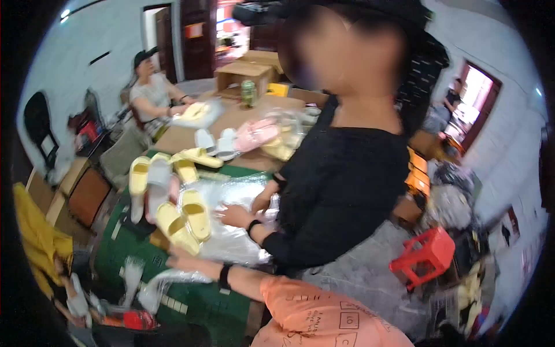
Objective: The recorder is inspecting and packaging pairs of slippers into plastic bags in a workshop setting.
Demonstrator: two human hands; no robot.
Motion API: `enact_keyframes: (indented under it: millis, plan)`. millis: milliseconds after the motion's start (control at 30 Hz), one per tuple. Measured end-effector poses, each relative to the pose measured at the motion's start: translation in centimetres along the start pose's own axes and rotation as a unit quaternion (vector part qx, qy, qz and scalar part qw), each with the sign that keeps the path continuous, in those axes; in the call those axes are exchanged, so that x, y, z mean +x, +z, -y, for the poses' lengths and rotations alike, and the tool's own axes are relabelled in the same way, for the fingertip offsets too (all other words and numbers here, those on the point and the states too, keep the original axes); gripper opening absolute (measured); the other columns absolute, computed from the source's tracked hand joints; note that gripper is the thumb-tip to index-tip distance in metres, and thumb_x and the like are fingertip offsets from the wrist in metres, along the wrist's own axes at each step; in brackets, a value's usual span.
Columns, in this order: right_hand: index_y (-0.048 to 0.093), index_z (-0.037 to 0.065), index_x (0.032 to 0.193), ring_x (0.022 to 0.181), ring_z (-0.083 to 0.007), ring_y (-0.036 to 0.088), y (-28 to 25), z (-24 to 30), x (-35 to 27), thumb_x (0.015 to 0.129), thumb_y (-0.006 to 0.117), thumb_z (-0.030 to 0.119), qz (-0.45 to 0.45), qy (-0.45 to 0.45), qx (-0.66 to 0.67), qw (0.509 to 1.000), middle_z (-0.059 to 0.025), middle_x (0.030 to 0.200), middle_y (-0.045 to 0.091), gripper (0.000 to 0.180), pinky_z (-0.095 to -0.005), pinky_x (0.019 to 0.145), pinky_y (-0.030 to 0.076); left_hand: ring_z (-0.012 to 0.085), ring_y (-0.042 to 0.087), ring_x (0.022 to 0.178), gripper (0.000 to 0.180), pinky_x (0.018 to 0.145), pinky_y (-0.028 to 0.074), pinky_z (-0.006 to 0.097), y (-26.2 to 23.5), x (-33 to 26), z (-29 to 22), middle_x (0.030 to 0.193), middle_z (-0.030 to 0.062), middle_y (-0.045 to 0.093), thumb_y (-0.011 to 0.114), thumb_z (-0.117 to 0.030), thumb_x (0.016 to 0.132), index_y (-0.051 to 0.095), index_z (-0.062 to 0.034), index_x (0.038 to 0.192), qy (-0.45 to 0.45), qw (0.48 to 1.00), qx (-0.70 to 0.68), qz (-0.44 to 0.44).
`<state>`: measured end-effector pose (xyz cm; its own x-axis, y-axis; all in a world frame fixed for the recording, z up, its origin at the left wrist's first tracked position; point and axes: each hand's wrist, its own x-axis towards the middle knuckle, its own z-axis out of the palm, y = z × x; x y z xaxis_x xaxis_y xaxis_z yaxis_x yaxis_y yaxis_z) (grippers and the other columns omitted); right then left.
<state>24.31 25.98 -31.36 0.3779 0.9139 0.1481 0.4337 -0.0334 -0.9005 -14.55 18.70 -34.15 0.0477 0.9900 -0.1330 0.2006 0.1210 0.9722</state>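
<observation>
My right hand (188, 262) reaches leftward over the green tabletop (193, 312), a black band on its wrist. Its somewhat blurred fingers look stretched out, holding nothing I can see, close by the heels of two yellow slippers (195, 215); I cannot tell whether they touch. Behind this pair lie grey slippers (158, 182) and more yellow slippers (139, 176). Clear plastic bags (234, 246) are spread to the right of the yellow pair, and another clear bag (173, 283) lies nearer. My left hand is out of view.
A co-worker in black (341, 185) stands close at right, hands on the plastic bags. Another person (153, 92) sits at the far side; a yellow sleeve (40, 231) shows at left. Pink slippers (257, 134) and cardboard boxes (243, 78) lie beyond. A red stool (425, 254) stands right.
</observation>
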Motion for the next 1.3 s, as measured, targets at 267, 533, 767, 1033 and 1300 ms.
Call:
enact_keyframes:
  millis: [267, 533, 767, 1033, 1300]
  plan:
    - [0.022, 0.006, 0.13, 0.111, -0.0186, 0.036, -1.5, 4.5, -13.9, 0.076, 0.058, 0.023, 0.226, -0.013, 0.272, 0.935, -0.0101, 0.126, 0.037, 0.066, -0.03, 0.09, 0.033, 0.0353, 0.036, 0.112, 0.067, 0.092, 0.032, 0.041, 11.5, -2.4, -10.0, 0.126, 0.0242, 0.033, 0.054, -0.042, 0.078, 0.031, -0.0016, 0.127, 0.053, 0.95, 0.183, 0.247]
    - [0.03, 0.007, 0.126, 0.111, -0.0234, 0.04, -0.8, 3.7, -15.2, 0.081, 0.054, 0.018, -0.208, 0.235, 0.322, 0.893, -0.0148, 0.119, 0.044, 0.052, -0.0339, 0.092, 0.031, 0.0286, 0.032, 0.114, 0.06, 0.085, 0.036, 0.039, 12.0, -6.7, -8.4, 0.131, 0.0163, 0.028, 0.055, -0.011, 0.081, 0.022, -0.0065, 0.131, -0.076, 0.958, -0.046, 0.272]
    - [0.025, 0.005, 0.126, 0.116, -0.0256, 0.033, 0.2, 5.6, -15.3, 0.086, 0.041, 0.011, -0.185, 0.208, 0.286, 0.917, -0.0174, 0.125, 0.035, 0.044, -0.0316, 0.094, 0.025, 0.0099, 0.037, 0.052, 0.06, 0.042, 0.032, 0.023, 8.2, -5.1, 0.2, 0.129, 0.0124, 0.031, 0.049, -0.003, 0.081, 0.019, -0.0083, 0.133, -0.048, 0.953, -0.079, 0.289]
    - [0.039, -0.002, 0.12, 0.102, -0.0165, 0.045, -4.1, 7.6, -11.3, 0.071, 0.046, -0.008, -0.075, -0.062, 0.283, 0.954, -0.0103, 0.111, 0.051, 0.049, -0.0287, 0.091, 0.033, 0.0269, 0.021, 0.122, 0.061, 0.098, 0.024, 0.041, 1.7, -6.0, -0.3, 0.136, 0.0119, 0.02, 0.049, -0.01, 0.082, 0.016, -0.0095, 0.133, -0.052, 0.967, 0.003, 0.248]
    - [0.065, 0.02, 0.094, 0.12, -0.0304, 0.025, -4.3, 1.9, -16.7, 0.05, 0.057, -0.005, 0.321, -0.188, -0.185, 0.91, -0.0062, 0.137, 0.023, 0.052, -0.0359, 0.097, 0.025, 0.0188, 0.046, 0.103, 0.036, 0.088, 0.033, 0.027, 6.1, 5.8, -1.8, 0.11, 0.012, 0.052, 0.045, -0.019, 0.085, 0.045, -0.0005, 0.115, 0.055, 0.964, 0.098, 0.239]
